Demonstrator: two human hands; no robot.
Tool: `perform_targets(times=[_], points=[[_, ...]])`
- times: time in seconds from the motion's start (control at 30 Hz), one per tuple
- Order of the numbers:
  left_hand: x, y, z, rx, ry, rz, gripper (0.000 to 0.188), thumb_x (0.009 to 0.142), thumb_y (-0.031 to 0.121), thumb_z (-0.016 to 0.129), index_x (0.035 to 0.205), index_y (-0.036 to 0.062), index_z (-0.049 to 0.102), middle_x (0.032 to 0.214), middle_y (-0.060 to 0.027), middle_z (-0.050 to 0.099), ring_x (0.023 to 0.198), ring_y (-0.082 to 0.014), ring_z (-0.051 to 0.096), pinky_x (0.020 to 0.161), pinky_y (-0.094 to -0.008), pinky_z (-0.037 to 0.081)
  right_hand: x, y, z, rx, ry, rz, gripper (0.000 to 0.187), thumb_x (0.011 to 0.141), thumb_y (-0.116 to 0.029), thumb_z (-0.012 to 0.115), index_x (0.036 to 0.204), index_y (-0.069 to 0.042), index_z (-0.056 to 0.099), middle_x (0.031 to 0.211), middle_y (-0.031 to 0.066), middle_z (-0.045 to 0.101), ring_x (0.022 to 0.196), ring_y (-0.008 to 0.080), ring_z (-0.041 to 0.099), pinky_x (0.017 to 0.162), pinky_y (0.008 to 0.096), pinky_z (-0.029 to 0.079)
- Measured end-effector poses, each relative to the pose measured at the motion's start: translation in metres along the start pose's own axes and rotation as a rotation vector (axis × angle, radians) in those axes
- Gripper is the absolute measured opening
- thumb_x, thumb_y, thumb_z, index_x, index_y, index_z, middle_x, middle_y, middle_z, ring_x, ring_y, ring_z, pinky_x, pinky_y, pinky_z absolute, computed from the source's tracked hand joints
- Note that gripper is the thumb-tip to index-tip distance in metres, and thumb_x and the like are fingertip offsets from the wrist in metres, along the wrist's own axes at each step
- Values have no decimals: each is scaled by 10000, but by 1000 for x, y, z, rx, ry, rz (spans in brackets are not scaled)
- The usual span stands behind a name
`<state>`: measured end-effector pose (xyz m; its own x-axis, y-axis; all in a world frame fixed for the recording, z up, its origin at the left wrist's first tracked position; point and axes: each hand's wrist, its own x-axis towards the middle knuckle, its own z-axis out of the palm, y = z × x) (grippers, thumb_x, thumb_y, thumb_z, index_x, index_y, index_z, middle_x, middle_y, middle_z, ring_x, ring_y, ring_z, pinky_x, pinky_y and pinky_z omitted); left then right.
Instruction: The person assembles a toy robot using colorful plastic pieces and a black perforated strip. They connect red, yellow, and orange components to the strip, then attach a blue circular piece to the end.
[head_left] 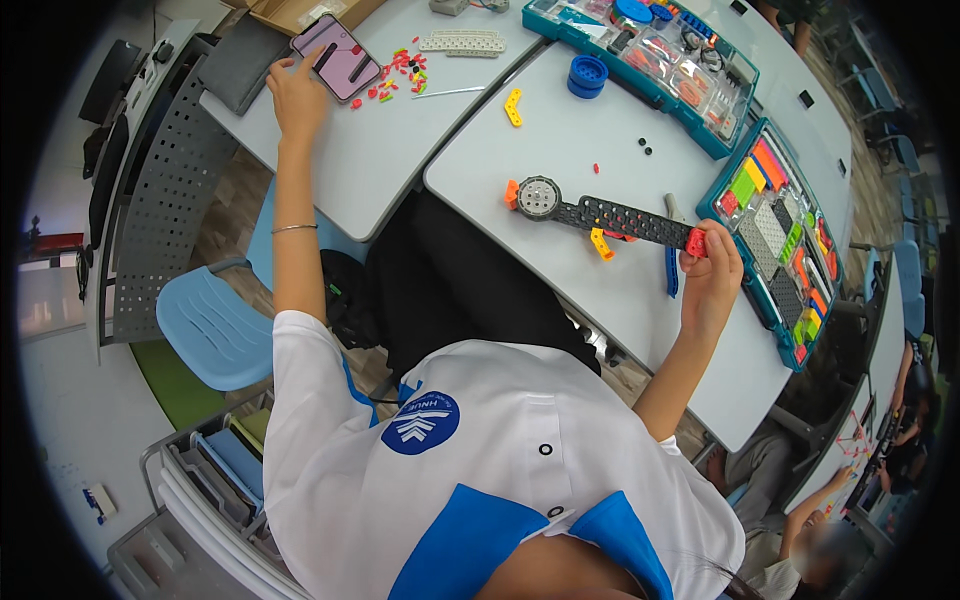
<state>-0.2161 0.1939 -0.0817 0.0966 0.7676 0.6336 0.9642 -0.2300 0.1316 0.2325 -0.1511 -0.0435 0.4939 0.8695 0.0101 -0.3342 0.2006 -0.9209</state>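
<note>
My left hand (298,98) is at a smartphone (340,60) lying on the left table, one finger stretched onto its screen. The lit screen shows dark bar shapes on pink. My right hand (712,272) pinches the red end piece of a long black perforated beam assembly (630,217), which is held over the right table. A round grey hub (539,198) and an orange piece (511,194) sit at the assembly's far end. Beneath or attached to it, I cannot tell which, is a yellow-orange angled piece (601,245). Close to the right hand lies a blue strip (672,271).
Small coloured connectors (402,65), a pale perforated plate (462,43) and a thin rod (450,93) lie near the phone. Two teal part cases (700,135) (765,245) line the right table. Blue wheels (587,76) and a yellow angled piece (513,107) stand nearby. A gap separates the tables.
</note>
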Motion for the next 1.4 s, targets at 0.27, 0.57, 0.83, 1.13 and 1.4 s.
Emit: perform_targets(times=[0.27, 0.57, 0.83, 1.13, 1.4], points=[[-7, -7, -6, -110, -103, 56, 623, 790, -73, 502, 1220, 341, 680, 1276, -154, 465, 1143, -326, 465, 938, -397, 467, 1, 2, 1, -19, -4, 20, 176, 953, -109, 608, 1031, 48, 631, 822, 69, 640, 657, 107, 566, 592, 229, 450], [7, -1, -13, -100, -16, 47, 578, 769, -79, 505, 1128, 315, 729, 1313, -135, 458, 1154, -303, 464, 955, -393, 463, 1, 3, -1, -10, 11, 5, 171, 958, -102, 603, 1032, 49, 633, 849, 71, 643, 672, 105, 568, 586, 232, 446], [4, -8, -2, -38, -37, 37, 571, 771, -62, 504, 1148, 305, 727, 1324, -152, 456, 1161, -314, 458, 978, -395, 453, 0, 3, -1, -18, 11, 7, 172, 957, -101, 608, 1038, 47, 635, 864, 75, 646, 683, 102, 570, 590, 231, 450], [2, -1, -7, -134, 3, 95, 536, 768, -60, 509, 1116, 270, 750, 1275, -96, 518, 1055, -271, 484, 972, -374, 454, 0, 3, -1, -16, 11, 12, 175, 956, -107, 610, 1033, 47, 636, 850, 71, 645, 673, 101, 566, 591, 231, 447], [-4, -3, 1, -93, -13, 91, 518, 758, -55, 523, 1095, 261, 757, 1245, -86, 534, 1040, -263, 492, 954, -374, 460, -1, 1, 4, -33, 8, 17, 177, 955, -114, 609, 1019, 49, 633, 811, 62, 631, 659, 103, 557, 585, 228, 440]])
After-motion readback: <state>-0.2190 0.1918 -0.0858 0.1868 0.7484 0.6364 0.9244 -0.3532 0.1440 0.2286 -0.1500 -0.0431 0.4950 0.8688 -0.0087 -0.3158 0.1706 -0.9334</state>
